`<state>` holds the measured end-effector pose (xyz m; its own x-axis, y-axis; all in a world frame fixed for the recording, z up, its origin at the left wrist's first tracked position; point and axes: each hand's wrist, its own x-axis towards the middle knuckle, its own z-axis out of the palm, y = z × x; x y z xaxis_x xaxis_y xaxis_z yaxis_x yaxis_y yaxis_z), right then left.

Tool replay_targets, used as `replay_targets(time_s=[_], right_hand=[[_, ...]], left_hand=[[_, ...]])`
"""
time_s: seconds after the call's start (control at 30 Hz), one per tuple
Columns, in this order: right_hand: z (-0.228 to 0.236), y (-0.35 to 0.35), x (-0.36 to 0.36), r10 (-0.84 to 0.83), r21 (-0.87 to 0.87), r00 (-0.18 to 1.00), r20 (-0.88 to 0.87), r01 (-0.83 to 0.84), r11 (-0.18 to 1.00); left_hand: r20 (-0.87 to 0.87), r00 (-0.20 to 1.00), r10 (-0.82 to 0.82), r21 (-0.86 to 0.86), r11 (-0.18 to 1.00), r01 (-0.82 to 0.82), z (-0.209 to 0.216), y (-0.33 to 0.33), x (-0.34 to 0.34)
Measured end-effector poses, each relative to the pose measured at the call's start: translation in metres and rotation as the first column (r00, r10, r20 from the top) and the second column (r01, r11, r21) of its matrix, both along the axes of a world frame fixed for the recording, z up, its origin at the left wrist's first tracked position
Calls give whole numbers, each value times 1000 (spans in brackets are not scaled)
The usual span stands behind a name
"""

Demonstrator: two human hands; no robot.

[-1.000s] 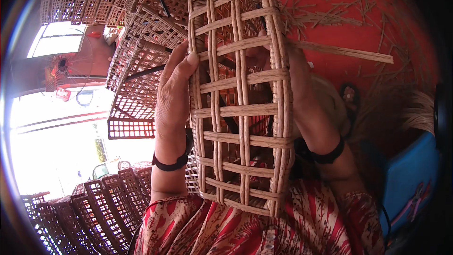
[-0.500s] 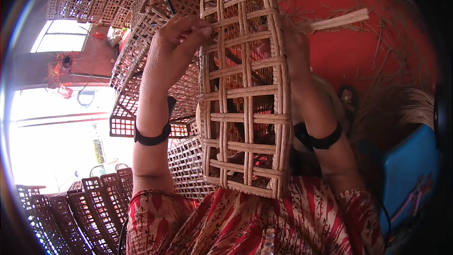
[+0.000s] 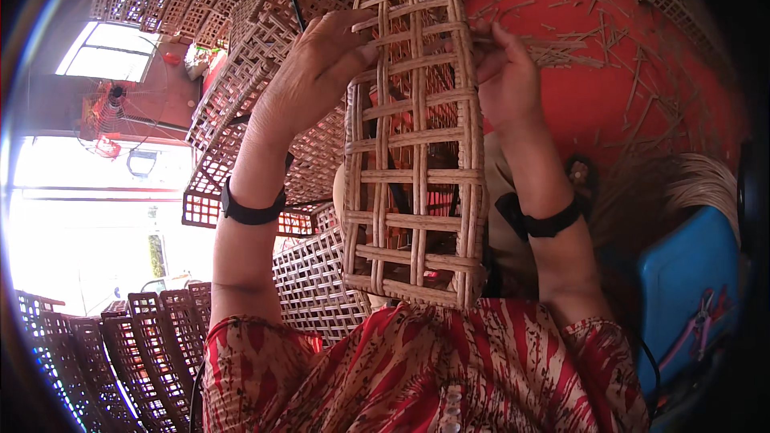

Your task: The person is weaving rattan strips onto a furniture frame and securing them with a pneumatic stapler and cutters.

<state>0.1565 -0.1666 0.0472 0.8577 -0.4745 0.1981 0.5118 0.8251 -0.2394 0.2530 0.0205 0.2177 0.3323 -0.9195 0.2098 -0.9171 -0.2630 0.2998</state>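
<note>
A long open-lattice woven basket [image 3: 417,176] of brown cane-like strands stands upright in front of my chest, its narrow side toward me. My left hand [image 3: 325,64] is closed at the basket's upper left edge, its fingertips partly hidden behind the weave. The pale end of a strand [image 3: 365,25] juts out beside those fingers. At the opposite edge my right hand [image 3: 511,80] has its fingers bent but apart, the tips at the lattice and partly hidden behind it. Nothing shows in the right palm.
More woven baskets [image 3: 265,88] are stacked at left, with a row of others [image 3: 152,345] at lower left. Cut strand pieces [image 3: 569,56] litter the red floor [image 3: 553,100]. At right lie a blue surface [image 3: 682,289], pink-handled pliers [image 3: 702,325] and a pale strand bundle [image 3: 698,180].
The pale flat strand sticking out by my right hand is gone from there, and a strand end now shows by my left. My right fingers have spread. The basket has shifted slightly upward in view.
</note>
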Motion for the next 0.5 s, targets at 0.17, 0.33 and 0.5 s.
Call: replay_targets(time_s=[0.17, 0.33, 0.5], right_hand=[[-9, 3, -2, -43, 84, 997, -57, 48, 995], [-11, 3, -5, 30, 103, 999, 22, -32, 994], [-11, 3, -11, 26, 123, 999, -23, -22, 992]], left_hand=[[-642, 658, 393, -76, 822, -565, -23, 14, 16], [-903, 372, 217, -35, 823, -567, -59, 15, 1], [-994, 45, -99, -105, 771, -629, -59, 11, -25]])
